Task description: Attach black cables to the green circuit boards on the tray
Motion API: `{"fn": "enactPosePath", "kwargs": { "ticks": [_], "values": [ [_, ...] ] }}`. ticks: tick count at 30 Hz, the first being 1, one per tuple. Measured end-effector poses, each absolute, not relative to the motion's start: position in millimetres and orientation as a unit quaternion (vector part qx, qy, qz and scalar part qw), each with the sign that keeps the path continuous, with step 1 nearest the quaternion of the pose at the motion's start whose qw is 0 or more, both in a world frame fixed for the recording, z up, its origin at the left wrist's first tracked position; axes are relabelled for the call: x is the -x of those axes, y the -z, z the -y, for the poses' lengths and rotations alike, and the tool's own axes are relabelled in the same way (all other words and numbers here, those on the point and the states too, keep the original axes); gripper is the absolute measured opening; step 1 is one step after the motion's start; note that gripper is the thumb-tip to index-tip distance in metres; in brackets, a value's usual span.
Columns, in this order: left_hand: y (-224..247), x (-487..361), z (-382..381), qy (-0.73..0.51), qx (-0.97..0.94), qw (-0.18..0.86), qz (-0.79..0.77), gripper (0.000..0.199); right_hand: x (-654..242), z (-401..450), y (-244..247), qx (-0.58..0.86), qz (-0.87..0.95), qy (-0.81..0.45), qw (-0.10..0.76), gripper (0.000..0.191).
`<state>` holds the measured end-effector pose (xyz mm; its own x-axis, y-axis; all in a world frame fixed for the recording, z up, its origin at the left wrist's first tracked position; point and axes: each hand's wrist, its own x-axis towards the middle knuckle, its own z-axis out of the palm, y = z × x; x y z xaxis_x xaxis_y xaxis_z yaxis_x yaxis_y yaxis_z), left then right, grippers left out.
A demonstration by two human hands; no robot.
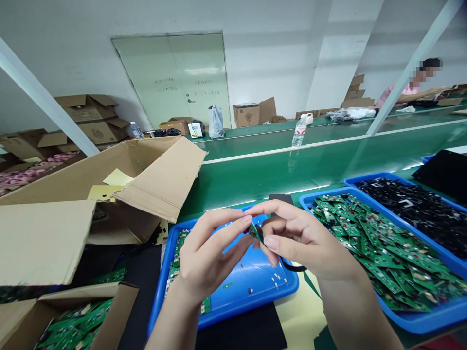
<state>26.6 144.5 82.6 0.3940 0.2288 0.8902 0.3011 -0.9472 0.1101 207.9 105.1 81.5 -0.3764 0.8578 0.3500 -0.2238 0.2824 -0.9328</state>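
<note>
Between my two hands, over a blue tray point(233, 291), is a small green circuit board point(254, 231) with a black part against it. My left hand point(204, 255) pinches the board's far and left side with its fingertips. My right hand point(306, 238) has its thumb and fingers closed on the near right side, at the black part. The fingers cover most of the board, so its details are hidden. In the tray below, several green boards point(174, 267) line the left side, and small white bits point(279, 279) lie at the right. A black loop point(294, 267) shows beneath my right hand.
At right stand a blue tray point(412, 326) heaped with green circuit boards and another tray point(350, 181) of black parts. Open cardboard boxes point(175, 170) crowd the left; one small box point(124, 311) contains boards. A water bottle point(299, 132) stands behind. A person point(404, 92) sits far right.
</note>
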Motion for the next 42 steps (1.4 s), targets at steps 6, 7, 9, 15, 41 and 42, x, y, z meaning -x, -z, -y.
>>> {"fn": "enactPosePath", "kwargs": {
  "ticks": [6, 7, 9, 15, 41, 42],
  "values": [
    [-81.9, -25.4, -145.8, 0.525, 0.837, 0.004, 0.156, 0.039, -207.3, -104.1, -84.6, 0.256, 0.608, -0.568, 0.492, 0.034],
    [-81.9, -25.6, -145.9, 0.527, 0.836, 0.002, 0.154, 0.039, -206.8, -103.9, -84.4, 0.255, 0.610, -0.566, 0.492, 0.034],
    [-81.9, -26.2, -145.8, 0.529, 0.835, -0.003, 0.152, 0.038, -206.1, -103.6, -83.6, 0.252, 0.617, -0.560, 0.492, 0.035],
    [-78.6, -26.3, -146.9, 0.510, 0.845, -0.058, 0.152, 0.044, -209.0, -103.8, -81.6, 0.320, 0.653, -0.473, 0.497, 0.039],
    [-69.9, -41.4, -138.0, 0.494, 0.848, -0.045, 0.186, 0.015, -201.5, -114.6, -69.5, 0.327, 0.816, -0.005, 0.477, 0.047],
    [-69.7, -42.3, -137.2, 0.492, 0.848, -0.047, 0.191, 0.013, -202.1, -114.4, -69.3, 0.327, 0.817, -0.002, 0.474, 0.047]
  ]
}}
